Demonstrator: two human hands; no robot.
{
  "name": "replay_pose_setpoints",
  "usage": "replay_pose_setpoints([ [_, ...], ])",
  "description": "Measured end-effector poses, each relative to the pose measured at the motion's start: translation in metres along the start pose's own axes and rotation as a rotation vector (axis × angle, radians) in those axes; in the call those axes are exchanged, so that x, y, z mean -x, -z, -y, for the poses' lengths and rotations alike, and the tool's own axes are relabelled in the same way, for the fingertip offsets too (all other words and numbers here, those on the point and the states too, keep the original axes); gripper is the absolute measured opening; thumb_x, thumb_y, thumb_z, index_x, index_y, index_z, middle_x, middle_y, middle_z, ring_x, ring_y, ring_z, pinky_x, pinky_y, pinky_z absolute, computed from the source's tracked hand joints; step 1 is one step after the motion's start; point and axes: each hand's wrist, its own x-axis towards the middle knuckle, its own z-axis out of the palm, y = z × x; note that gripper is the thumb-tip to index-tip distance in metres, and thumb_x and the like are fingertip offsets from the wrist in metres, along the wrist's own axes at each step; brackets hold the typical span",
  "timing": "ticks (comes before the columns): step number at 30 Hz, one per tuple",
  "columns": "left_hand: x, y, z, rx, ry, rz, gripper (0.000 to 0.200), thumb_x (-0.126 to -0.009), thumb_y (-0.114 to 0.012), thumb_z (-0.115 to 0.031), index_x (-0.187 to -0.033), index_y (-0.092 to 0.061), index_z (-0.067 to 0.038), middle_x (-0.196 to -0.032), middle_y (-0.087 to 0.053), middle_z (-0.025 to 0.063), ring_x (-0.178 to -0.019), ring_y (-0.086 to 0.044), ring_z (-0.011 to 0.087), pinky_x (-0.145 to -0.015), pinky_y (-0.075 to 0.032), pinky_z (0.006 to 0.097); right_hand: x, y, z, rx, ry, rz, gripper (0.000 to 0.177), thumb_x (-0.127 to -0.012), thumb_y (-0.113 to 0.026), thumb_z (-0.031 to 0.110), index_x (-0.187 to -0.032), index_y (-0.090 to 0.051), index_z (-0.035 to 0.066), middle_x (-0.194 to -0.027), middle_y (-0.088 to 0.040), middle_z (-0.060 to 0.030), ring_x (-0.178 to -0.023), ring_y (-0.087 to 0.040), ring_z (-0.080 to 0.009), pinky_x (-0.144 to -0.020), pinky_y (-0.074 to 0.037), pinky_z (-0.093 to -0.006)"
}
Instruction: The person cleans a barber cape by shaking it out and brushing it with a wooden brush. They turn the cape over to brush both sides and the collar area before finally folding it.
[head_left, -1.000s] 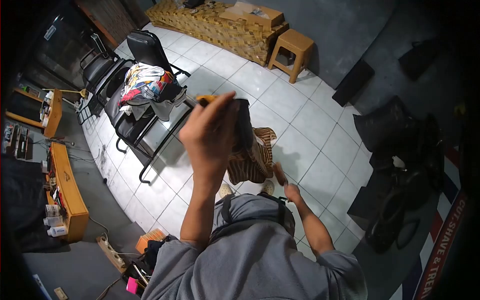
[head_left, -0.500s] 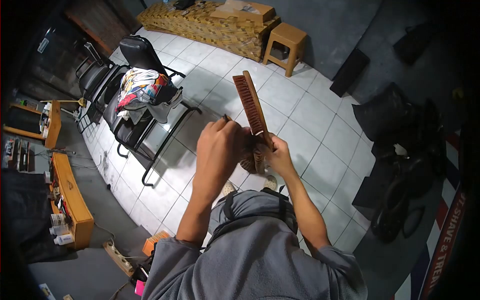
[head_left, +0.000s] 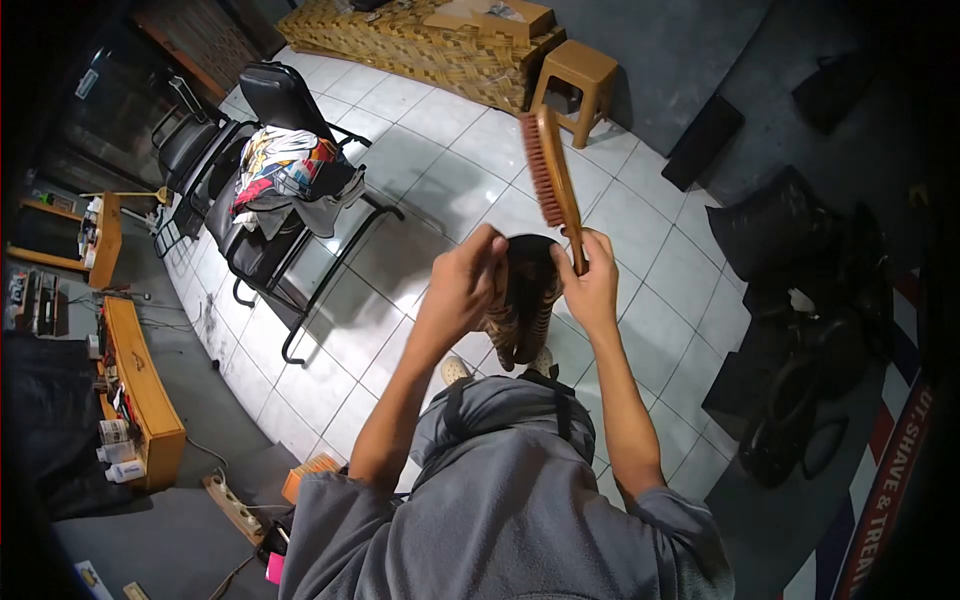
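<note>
A wooden brush (head_left: 562, 180) with reddish-brown bristles points upward in my right hand (head_left: 592, 278), whose fingers and thumb grip the lower handle. My left hand (head_left: 468, 278) is closed at the left edge of a dark item (head_left: 528, 285) with a rounded black top and striped brown lower parts. What its fingers hold is partly hidden, but they touch that dark item. The right thumb is close to the item's right edge. Below it, my light shoes (head_left: 455, 369) show on the tiled floor.
Black metal-framed chairs (head_left: 275, 100) stand at the left, with a colourful cloth (head_left: 285, 155) on one. A tan stool (head_left: 577, 70) is beside a woven-covered bench (head_left: 420, 55). Wooden shelves (head_left: 145, 385) line the left wall. A black padded chair (head_left: 765, 225) is at the right.
The brush and my right hand have moved right and slightly up. My left hand has shifted right and turned, and the dark item between the hands is now more visible.
</note>
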Motion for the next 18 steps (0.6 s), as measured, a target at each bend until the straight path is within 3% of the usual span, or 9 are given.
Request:
replay_pose_setpoints([
  [1, -0.003, -0.007, -0.004, 0.05, -0.013, -0.065, 0.028, -0.098, -0.042, -0.025, -0.086, -0.045, -0.001, -0.064, -0.039, 0.0073, -0.065, -0.039, 0.0123, -0.061, -0.039, 0.0274, 0.001, 0.008, 0.009, -0.111, -0.154, 0.054, 0.017, -0.091, -0.052, 0.015, -0.099, -0.057, 0.001, -0.075, -0.056, -0.0043, -0.067, -0.054, -0.0121, -0.061, -0.044, -0.0273],
  [3, -0.015, -0.014, -0.009, 0.042, -0.095, -0.177, 0.025, -0.097, -0.044, -0.023, -0.086, -0.045, 0.0, -0.064, -0.043, 0.0153, -0.06, -0.039, 0.0233, -0.058, -0.04, 0.032, 0.006, 0.028, 0.033, -0.583, -0.425, 0.166, 0.032, -0.097, -0.04, 0.029, -0.105, -0.052, 0.001, -0.067, -0.051, -0.0012, -0.056, -0.046, -0.009, -0.05, -0.037, -0.0244],
  [4, -0.02, -0.017, -0.013, 0.041, -0.134, -0.23, 0.024, -0.096, -0.044, -0.022, -0.086, -0.045, 0.0, -0.064, -0.045, 0.0193, -0.058, -0.039, 0.0288, -0.057, -0.04, 0.0342, 0.014, 0.027, 0.032, -0.679, -0.345, 0.168, 0.03, -0.098, -0.037, 0.031, -0.101, -0.049, 0.003, -0.064, -0.049, -0.001, -0.05, -0.041, -0.0078, -0.045, -0.034, -0.0232],
  [6, -0.023, -0.02, -0.028, 0.172, -0.133, -0.159, 0.026, -0.097, -0.043, -0.023, -0.086, -0.046, 0.0, -0.066, -0.043, 0.0112, -0.061, -0.039, 0.019, -0.058, -0.038, 0.0298, 0.033, 0.019, 0.03, -0.868, -0.179, 0.169, 0.029, -0.1, -0.032, 0.034, -0.095, -0.043, 0.007, -0.058, -0.044, -0.0006, -0.039, -0.032, -0.0053, -0.036, -0.027, -0.021],
  [8, -0.026, -0.022, -0.045, 0.269, -0.187, -0.101, 0.03, -0.099, -0.042, -0.026, -0.084, -0.047, -0.001, -0.069, -0.041, 0.0015, -0.068, -0.038, 0.008, -0.061, -0.036, 0.0233, 0.062, 0.004, 0.011, -0.609, -0.369, 0.339, 0.027, -0.099, -0.035, 0.029, -0.103, -0.041, 0.004, -0.065, -0.052, -0.005, -0.05, -0.05, -0.0151, -0.045, -0.041, -0.0293],
  [9, -0.029, -0.025, -0.049, 0.263, -0.217, -0.145, 0.029, -0.099, -0.042, -0.026, -0.083, -0.047, -0.002, -0.071, -0.044, 0.0007, -0.069, -0.039, 0.0071, -0.062, -0.036, 0.0228, 0.067, -0.013, -0.006, -0.322, -0.041, 0.216, 0.027, -0.097, -0.038, 0.027, -0.108, -0.042, 0.002, -0.072, -0.057, -0.0105, -0.061, -0.056, -0.0236, -0.054, -0.045, -0.0366],
  [11, -0.031, -0.017, -0.063, 0.318, -0.288, -0.136, 0.027, -0.098, -0.043, -0.023, -0.083, -0.048, -0.001, -0.067, -0.044, 0.0018, -0.065, -0.039, 0.0093, -0.059, -0.037, 0.024, 0.092, -0.033, -0.045, 0.106, -0.025, 0.365, 0.033, -0.094, -0.041, 0.026, -0.116, -0.046, 0.001, -0.092, -0.06, -0.0228, -0.086, -0.059, -0.0378, -0.073, -0.047, -0.046],
  [14, -0.026, 0.002, -0.076, 0.566, -0.26, -0.062, 0.027, -0.099, -0.041, -0.023, -0.084, -0.051, -0.003, -0.068, -0.047, -0.0015, -0.064, -0.041, 0.0042, -0.058, -0.037, 0.0201, 0.144, -0.024, -0.126, 0.483, -0.522, 1.076, 0.037, -0.093, -0.041, 0.029, -0.119, -0.051, 0.006, -0.105, -0.058, -0.0272, -0.1, -0.056, -0.042, -0.084, -0.044, -0.0502],
  [18, -0.017, 0.011, -0.066, 0.716, -0.169, -0.219, 0.027, -0.099, -0.042, -0.025, -0.087, -0.053, -0.004, -0.073, -0.048, -0.0035, -0.064, -0.042, 0.0013, -0.055, -0.036, 0.0167, 0.189, 0.008, -0.194, 0.566, -0.611, 0.995, 0.045, -0.094, -0.033, 0.038, -0.107, -0.057, 0.003, -0.103, -0.06, -0.0256, -0.099, -0.056, -0.0425, -0.082, -0.045, -0.0488],
])
